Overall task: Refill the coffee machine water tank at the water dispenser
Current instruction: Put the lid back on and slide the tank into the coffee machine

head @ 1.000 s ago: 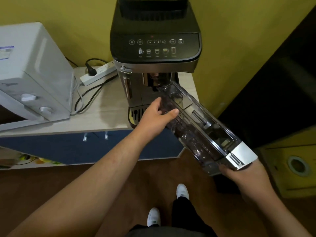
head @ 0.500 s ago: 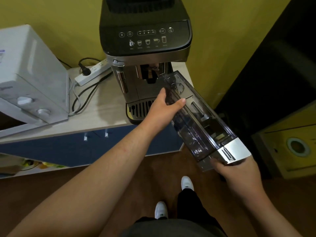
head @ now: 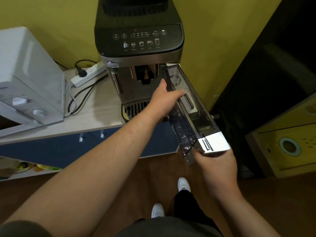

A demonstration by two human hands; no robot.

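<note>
Holding the water tank (head: 189,108) at the right side of the coffee machine (head: 140,62), we grip its far end with the left hand (head: 164,101) and its silver front from below with the right hand (head: 216,164). We should keep it level and aligned with its slot, both grips firm.

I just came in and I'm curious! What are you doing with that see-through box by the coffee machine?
A person is holding the long clear plastic water tank with both hands beside the black and silver coffee machine on the pale wooden counter. The left hand grips the tank's far end near the machine, and the right hand supports its silver front end from below. The tank is tilted, its far end right at the machine's right side. It looks nearly empty, with only droplets visible inside.
</note>
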